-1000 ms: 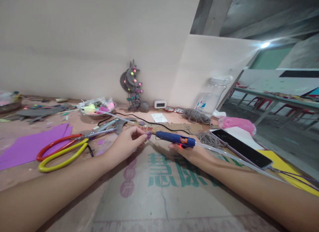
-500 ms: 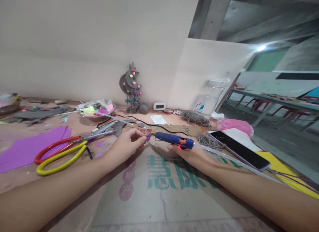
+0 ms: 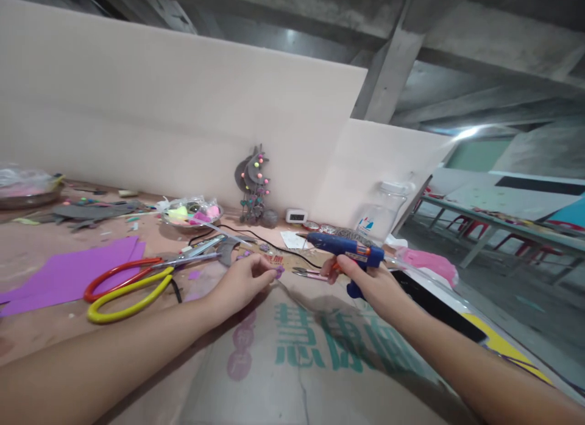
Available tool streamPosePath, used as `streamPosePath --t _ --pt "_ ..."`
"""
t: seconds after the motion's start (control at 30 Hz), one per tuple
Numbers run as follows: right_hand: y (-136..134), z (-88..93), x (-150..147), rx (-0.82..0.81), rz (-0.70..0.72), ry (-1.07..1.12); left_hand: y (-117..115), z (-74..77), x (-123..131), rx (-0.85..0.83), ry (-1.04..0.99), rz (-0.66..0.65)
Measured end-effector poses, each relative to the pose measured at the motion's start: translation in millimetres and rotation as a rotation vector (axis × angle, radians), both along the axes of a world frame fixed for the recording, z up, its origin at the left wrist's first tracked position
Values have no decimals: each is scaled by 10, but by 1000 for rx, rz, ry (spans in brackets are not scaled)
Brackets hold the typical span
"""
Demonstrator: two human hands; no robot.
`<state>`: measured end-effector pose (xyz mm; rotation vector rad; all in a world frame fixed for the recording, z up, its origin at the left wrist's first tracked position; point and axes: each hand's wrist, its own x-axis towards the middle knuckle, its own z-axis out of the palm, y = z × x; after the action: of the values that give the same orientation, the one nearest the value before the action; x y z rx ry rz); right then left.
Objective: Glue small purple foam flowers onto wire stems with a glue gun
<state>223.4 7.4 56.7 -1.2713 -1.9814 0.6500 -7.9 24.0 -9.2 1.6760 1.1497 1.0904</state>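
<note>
A small purple piece (image 3: 280, 271), perhaps felt or paper, is pinched between the thumb and fingers of my left hand (image 3: 247, 285), above the printed cardboard (image 3: 256, 388). My right hand (image 3: 372, 277) grips a blue hot glue gun (image 3: 336, 243) by its handle, with the nozzle pointing left. That nozzle is apart from the purple piece, higher and to its right. A clear glue stick trails from the gun's back end. Under the gun lies a slim pointed metal tool (image 3: 307, 273), partly hidden by my right fingers.
Scissors with red and yellow handles (image 3: 130, 288) lie left, by purple sheets (image 3: 77, 273). Behind stand a grey moon-shaped ornament (image 3: 253, 181), a small digital clock (image 3: 296, 216) and a clear bottle (image 3: 384, 215). A bowl of coloured bits (image 3: 192, 215) sits back left; a phone (image 3: 439, 306) lies right.
My right hand has lifted the glue gun up and to the right, away from the purple piece. My left hand still pinches that piece. The camera view has tilted upward.
</note>
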Motion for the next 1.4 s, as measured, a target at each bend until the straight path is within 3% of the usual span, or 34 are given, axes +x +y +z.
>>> streamPosePath --t 0.13,0.3,0.5,0.7,0.93,1.17,1.3,1.4 --pt "108 218 -15 -3 -42 -66 -4 16 1 13 -3 6" --pt "706 275 29 -24 -204 -170 19 -21 -5 34 26 12" --pt "1477 -94 37 -58 -301 -270 62 -73 -4 24 47 -1" --pt "1746 -478 75 -119 -283 -430 79 -101 -20 15 55 -19" --pt "1628 -376 203 -27 -201 -633 105 -121 -19 -61 -65 -44" --pt "996 -270 363 173 -220 -865 118 -67 -9 -176 -239 -8" --pt "568 -180 168 256 -138 -866 109 -49 -6 -205 -313 -1" --pt "340 -150 -88 194 16 -750 84 -21 2 -210 -378 24"
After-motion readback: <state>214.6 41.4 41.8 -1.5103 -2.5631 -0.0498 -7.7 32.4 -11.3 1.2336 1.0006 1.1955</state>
